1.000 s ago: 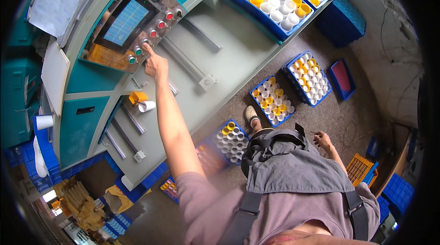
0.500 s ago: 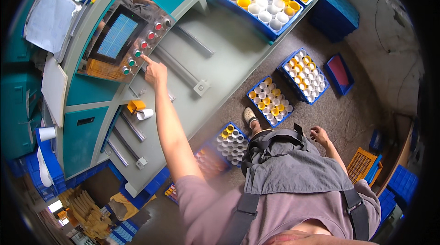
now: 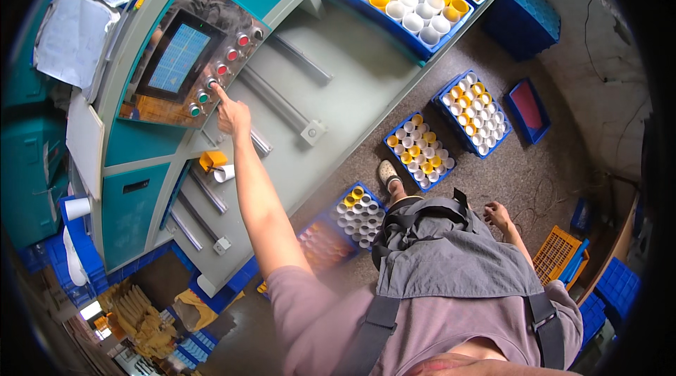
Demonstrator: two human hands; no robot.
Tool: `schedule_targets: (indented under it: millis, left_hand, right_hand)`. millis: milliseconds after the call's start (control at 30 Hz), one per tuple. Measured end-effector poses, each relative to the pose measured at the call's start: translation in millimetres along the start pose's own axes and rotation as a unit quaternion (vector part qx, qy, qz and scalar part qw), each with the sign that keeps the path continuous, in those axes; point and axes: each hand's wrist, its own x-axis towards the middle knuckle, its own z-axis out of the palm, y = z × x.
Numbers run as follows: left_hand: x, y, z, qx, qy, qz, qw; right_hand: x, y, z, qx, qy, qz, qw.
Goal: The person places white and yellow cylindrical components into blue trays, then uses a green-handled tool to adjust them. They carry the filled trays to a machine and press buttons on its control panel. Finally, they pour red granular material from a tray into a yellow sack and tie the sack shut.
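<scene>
My left hand (image 3: 234,116) reaches to the control panel (image 3: 151,110) of a teal and grey machine. Its index finger is stretched out onto the uppermost green push button (image 3: 211,83), and the other fingers are curled with nothing in them. Two more green buttons (image 3: 203,96) sit just below, and several red buttons (image 3: 232,55) lie above. Beside them a screen (image 3: 178,57) is lit. Away to the right, my right hand (image 3: 497,215) hangs loosely by my side, fingers apart and slightly bent, holding nothing.
Blue crates (image 3: 421,20) of white and yellow cups stand on the grey machine bed (image 3: 331,126), which carries metal rails (image 3: 285,105). More cup crates (image 3: 473,114) are on the floor ahead. An orange basket (image 3: 556,253) stands at right; a yellow holder (image 3: 213,160) and white cup (image 3: 224,173) sit nearer left.
My left index finger has moved slightly up and left, from just beside the green button onto it. My right hand has shifted a little to the right in the picture.
</scene>
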Motion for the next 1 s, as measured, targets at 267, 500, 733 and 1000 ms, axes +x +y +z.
schedule_targets:
  millis: [267,500,733,1000]
  left_hand:
    - [-20.0,5.3,10.6,-0.072,0.054,0.027,0.996]
    - [-31.1,-3.2,12.9,-0.139,0.091,0.062,0.984]
    - [-19.3,-0.1,37.5,-0.235,0.098,0.154,0.955]
    - [-240.4,55.8,187.7,-0.264,-0.265,0.299,0.878]
  right_hand:
    - [4.6,-53.9,9.0,-0.042,-0.006,-0.057,0.997]
    - [4.7,-52.1,0.8,-0.047,-0.006,-0.057,0.997]
    - [11.1,-13.3,6.6,-0.032,-0.011,0.014,0.999]
    - [22.3,23.2,-4.9,-0.154,0.017,-0.048,0.987]
